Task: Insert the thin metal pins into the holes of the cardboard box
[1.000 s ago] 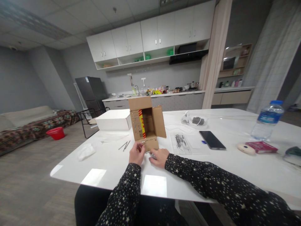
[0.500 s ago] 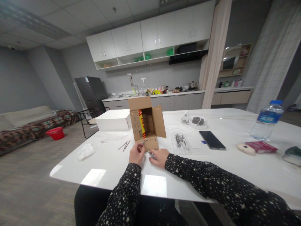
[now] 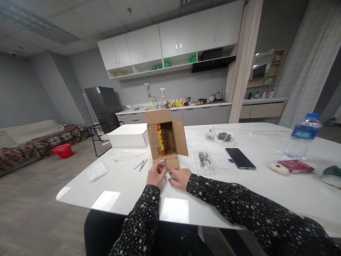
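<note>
the left hand (image 3: pixel 155 175) pinches a thin metal pin (image 3: pixel 165 162) between its fingertips, holding the pin's tip up against the lowest flap of the cardboard box (image 3: pixel 165 140), right by a row of small holes or studs along that flap; the pin is too small to tell more about it. the right hand (image 3: pixel 181 178) lies low on the table (image 3: pixel 122 185) just beside the left, fingers curled over something small and pale at the foot of the box, and whether it grips that thing cannot be told. both arms wear dark sleeves (image 3: pixel 239 209) sprinkled with little white stars. the box stands upright just beyond the hands, open toward the person, its flaps spread above, to the right and below, with a red and yellow strip down the inside left. to the left of the box a few more thin pins (image 3: pixel 141 165) lie loose on the table, and further left a crumpled white tissue (image 3: pixel 97 171). behind the box on the left sits a flat white box (image 3: pixel 129 137). right of the cardboard box lies a clear plastic bag (image 3: pixel 204 160) with dark small parts in it, then a black phone (image 3: pixel 240 158) face up, and behind them a white headset (image 3: pixel 220 136) with its cable. well apart, at the far right, stand a water bottle (image 3: pixel 302 137), a red booklet (image 3: pixel 296 166) and a pale oval thing (image 3: pixel 278 168) touching it.
</note>
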The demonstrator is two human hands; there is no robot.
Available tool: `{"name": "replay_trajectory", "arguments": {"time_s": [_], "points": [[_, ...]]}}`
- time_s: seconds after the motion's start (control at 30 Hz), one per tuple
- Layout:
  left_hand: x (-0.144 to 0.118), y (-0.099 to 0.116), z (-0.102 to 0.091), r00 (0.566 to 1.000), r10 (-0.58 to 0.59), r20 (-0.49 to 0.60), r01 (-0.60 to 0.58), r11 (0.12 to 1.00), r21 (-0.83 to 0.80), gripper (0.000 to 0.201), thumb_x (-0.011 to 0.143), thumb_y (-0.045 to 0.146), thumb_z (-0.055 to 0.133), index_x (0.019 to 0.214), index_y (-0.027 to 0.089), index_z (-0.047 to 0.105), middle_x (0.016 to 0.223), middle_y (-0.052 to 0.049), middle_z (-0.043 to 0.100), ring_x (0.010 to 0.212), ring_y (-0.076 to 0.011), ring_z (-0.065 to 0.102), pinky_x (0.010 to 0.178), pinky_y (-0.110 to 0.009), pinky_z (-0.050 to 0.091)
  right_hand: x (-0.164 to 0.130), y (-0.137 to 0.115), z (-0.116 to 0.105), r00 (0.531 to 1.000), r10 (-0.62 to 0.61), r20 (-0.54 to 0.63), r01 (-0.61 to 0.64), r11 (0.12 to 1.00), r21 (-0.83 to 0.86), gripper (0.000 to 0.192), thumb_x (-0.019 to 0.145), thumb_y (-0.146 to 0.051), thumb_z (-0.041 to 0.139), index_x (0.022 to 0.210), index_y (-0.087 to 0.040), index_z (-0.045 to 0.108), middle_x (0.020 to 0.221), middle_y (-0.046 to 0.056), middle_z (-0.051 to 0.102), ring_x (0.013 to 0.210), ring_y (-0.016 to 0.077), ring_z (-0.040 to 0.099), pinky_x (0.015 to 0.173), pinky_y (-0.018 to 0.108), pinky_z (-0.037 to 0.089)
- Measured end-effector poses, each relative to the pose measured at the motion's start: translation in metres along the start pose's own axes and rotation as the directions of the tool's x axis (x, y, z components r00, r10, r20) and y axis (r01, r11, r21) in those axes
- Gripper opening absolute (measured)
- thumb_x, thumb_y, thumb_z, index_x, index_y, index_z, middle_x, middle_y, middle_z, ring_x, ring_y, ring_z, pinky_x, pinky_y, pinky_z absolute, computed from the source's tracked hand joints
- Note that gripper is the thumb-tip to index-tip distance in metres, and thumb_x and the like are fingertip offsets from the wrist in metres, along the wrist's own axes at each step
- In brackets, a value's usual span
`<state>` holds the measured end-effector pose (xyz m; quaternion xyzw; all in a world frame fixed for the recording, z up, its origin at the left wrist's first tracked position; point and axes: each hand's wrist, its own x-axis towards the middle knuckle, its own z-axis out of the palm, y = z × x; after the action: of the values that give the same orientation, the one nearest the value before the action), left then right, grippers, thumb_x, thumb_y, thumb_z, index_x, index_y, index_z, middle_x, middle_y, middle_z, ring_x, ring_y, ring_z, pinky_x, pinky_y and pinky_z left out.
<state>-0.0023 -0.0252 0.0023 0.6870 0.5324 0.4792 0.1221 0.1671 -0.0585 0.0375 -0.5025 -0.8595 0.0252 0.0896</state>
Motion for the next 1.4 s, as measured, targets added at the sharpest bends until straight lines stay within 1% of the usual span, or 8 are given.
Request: {"name": "replay_trajectory", "arguments": {"time_s": [0.43, 0.73, 0.83, 1.1, 1.2, 1.3, 1.4], "points": [[-0.0012, 0.0020, 0.0000, 0.999, -0.030, -0.034, 0.030, 0.999, -0.017, 0.015, 0.073, 0.034, 0.056, 0.075, 0.020, 0.056, 0.064, 0.003, 0.059, 0.050, -0.0086, 0.047, 0.054, -0.022, 0.042, -0.0004, 0.0006, -0.0002, 1.000, -0.005, -0.016, 0.005, 1.000, -0.007, 0.039, 0.088, -0.047, 0.037, 0.113, -0.024, 0.055, 0.094, 0.006, 0.069, 0.080, 0.0213, 0.065, 0.064, 0.028, 0.038], [-0.0008, -0.0002, -0.0001, 0.999, -0.044, -0.030, 0.043, 0.999, -0.032, 0.018, 0.076, 0.036, 0.054, 0.080, 0.020, 0.057, 0.070, 0.002, 0.062, 0.052, -0.0090, 0.048, 0.056, -0.023, 0.043, -0.0012, -0.0009, -0.0021, 1.000, 0.009, 0.000, -0.009, 1.000, 0.011, 0.039, 0.087, -0.046, 0.037, 0.113, -0.023, 0.056, 0.095, 0.007, 0.069, 0.081, 0.0216, 0.064, 0.066, 0.029, 0.038], [-0.0008, 0.0023, -0.0011, 0.998, -0.037, -0.049, 0.034, 0.998, -0.061, 0.018, 0.076, 0.036, 0.054, 0.083, 0.019, 0.056, 0.076, 0.000, 0.064, 0.054, -0.0094, 0.051, 0.056, -0.023, 0.043, -0.0007, -0.0007, -0.0011, 1.000, 0.010, -0.004, -0.010, 1.000, 0.008, 0.039, 0.087, -0.046, 0.038, 0.112, -0.023, 0.056, 0.096, 0.007, 0.069, 0.081, 0.0218, 0.064, 0.066, 0.029, 0.038], [-0.0009, 0.0052, -0.0044, 0.994, -0.021, -0.103, 0.018, 0.999, -0.032, 0.019, 0.080, 0.038, 0.053, 0.082, 0.020, 0.058, 0.071, 0.000, 0.064, 0.055, -0.0112, 0.052, 0.059, -0.025, 0.044, 0.0023, 0.0011, 0.0043, 1.000, 0.011, -0.013, -0.011, 1.000, 0.001, 0.037, 0.087, -0.046, 0.039, 0.111, -0.024, 0.056, 0.095, 0.007, 0.069, 0.081, 0.0218, 0.064, 0.065, 0.029, 0.038], [0.0005, 0.0024, -0.0036, 0.990, 0.008, -0.143, -0.006, 1.000, 0.015, 0.018, 0.081, 0.037, 0.052, 0.083, 0.020, 0.060, 0.075, -0.001, 0.065, 0.058, -0.0122, 0.054, 0.061, -0.025, 0.044, 0.0027, 0.0018, 0.0053, 1.000, 0.010, -0.009, -0.010, 1.000, 0.007, 0.038, 0.087, -0.046, 0.039, 0.112, -0.024, 0.056, 0.094, 0.006, 0.069, 0.081, 0.0218, 0.064, 0.066, 0.029, 0.038], [0.0027, 0.0008, -0.0022, 0.981, 0.073, -0.177, -0.059, 0.995, 0.083, 0.017, 0.082, 0.035, 0.051, 0.084, 0.020, 0.061, 0.077, -0.002, 0.066, 0.060, -0.0128, 0.054, 0.064, -0.026, 0.043, 0.0019, 0.0023, 0.0049, 1.000, -0.001, -0.014, 0.001, 1.000, 0.008, 0.038, 0.088, -0.047, 0.038, 0.112, -0.023, 0.056, 0.093, 0.006, 0.069, 0.080, 0.0216, 0.064, 0.066, 0.029, 0.038], [0.0044, 0.0021, -0.0013, 0.973, 0.133, -0.190, -0.105, 0.983, 0.154, 0.016, 0.083, 0.032, 0.051, 0.084, 0.020, 0.061, 0.076, -0.002, 0.066, 0.059, -0.0132, 0.054, 0.066, -0.027, 0.041, 0.0011, 0.0030, 0.0041, 1.000, -0.014, -0.022, 0.014, 1.000, 0.005, 0.039, 0.088, -0.047, 0.037, 0.112, -0.023, 0.056, 0.094, 0.006, 0.068, 0.080, 0.0215, 0.064, 0.066, 0.029, 0.038]]}}
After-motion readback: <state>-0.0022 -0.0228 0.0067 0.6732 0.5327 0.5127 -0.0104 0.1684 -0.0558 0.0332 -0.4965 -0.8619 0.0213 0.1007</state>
